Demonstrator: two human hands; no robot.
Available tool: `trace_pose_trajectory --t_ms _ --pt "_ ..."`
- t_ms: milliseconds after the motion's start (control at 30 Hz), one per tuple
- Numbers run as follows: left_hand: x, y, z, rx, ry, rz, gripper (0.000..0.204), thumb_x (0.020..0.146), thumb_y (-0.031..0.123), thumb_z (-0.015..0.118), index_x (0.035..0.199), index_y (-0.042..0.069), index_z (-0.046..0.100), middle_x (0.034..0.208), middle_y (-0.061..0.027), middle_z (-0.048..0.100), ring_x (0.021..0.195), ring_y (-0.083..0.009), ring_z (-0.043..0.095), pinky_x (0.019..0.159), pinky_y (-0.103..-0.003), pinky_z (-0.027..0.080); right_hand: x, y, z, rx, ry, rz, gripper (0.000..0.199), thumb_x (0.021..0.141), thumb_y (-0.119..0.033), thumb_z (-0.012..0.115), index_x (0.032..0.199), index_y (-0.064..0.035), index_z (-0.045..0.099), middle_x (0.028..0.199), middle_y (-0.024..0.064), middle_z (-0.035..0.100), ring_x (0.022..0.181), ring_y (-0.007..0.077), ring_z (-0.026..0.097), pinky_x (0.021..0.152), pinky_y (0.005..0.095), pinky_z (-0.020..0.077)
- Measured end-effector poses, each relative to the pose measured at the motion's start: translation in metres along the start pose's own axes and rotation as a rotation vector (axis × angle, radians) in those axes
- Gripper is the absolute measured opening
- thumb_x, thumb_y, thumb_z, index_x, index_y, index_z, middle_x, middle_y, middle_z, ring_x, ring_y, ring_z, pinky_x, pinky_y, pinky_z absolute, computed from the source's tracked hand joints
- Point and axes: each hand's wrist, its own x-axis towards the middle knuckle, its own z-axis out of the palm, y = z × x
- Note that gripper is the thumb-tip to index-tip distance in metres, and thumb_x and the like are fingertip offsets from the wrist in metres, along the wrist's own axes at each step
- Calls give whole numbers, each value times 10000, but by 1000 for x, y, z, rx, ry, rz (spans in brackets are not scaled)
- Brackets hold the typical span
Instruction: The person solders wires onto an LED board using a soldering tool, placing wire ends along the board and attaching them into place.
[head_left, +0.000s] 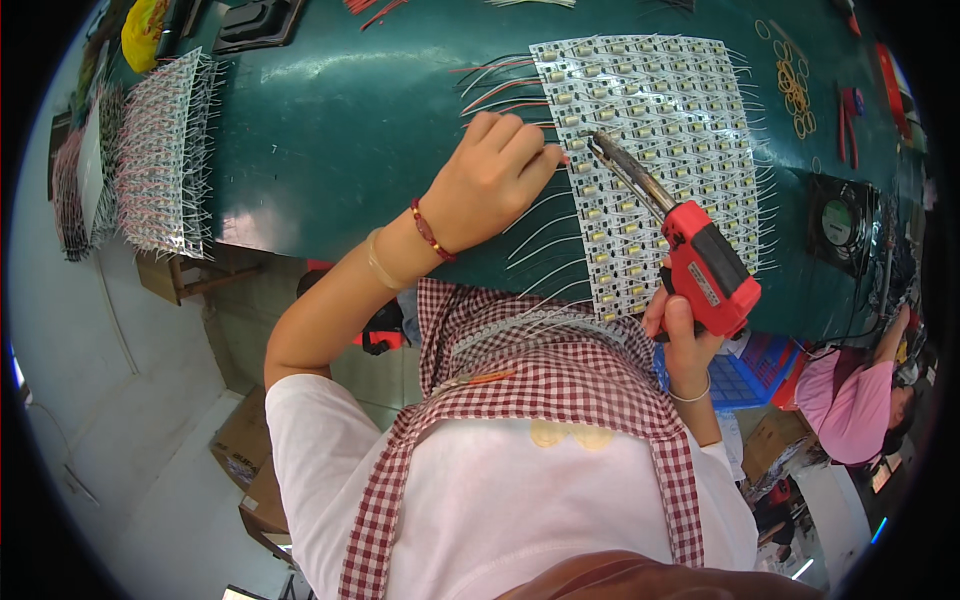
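Note:
A white panel of small circuit boards (665,140) lies on the green table, with rows of small components on it. Red, black and white wires stick out from its left edge. My left hand (495,180) is closed in a pinch at that edge, on a wire whose red tip (565,159) just shows. My right hand (682,330) grips a red and black soldering gun (710,265) from below, at the panel's lower right. The gun's dark tip reaches up and left to the boards, close to my left fingertips. Whether the tip touches a board I cannot tell.
A stack of wired panels (165,155) stands at the table's left end. On the right lie rubber bands (795,95), red-handled pliers (848,130) and a black fan (840,220). A blue plastic basket (750,370) is by my right arm. Another person in pink (845,400) sits farther right.

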Motion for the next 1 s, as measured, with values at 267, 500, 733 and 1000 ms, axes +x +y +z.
trace_pose_trajectory --t_ms 267,500,733,1000 --pt "-1 0 4 -16 -18 15 233 717 70 636 943 22 672 780 -36 491 739 -182 508 699 -313 412 -6 12 -3 23 -30 88 325 940 -177 531 1169 51 486 622 59 538 499 101 495 477 234 412" --pt "-1 1 5 -15 -14 6 219 730 69 633 939 21 673 784 -35 493 737 -181 509 698 -312 410 -7 18 -9 -144 -112 70 275 934 -161 531 1111 45 492 630 61 540 507 107 504 480 245 416" --pt "-2 0 6 -2 -15 1 219 723 71 633 934 29 673 785 -33 494 741 -180 512 698 -311 409 -6 8 -6 -27 -66 56 294 934 -151 521 1151 44 487 623 62 532 499 108 491 478 242 412" --pt "-2 0 7 3 -14 -1 216 724 72 625 932 39 670 787 -30 490 743 -179 513 698 -310 409 -7 17 -6 -71 -68 75 288 934 -143 519 1149 46 485 622 60 528 498 109 488 482 246 413"
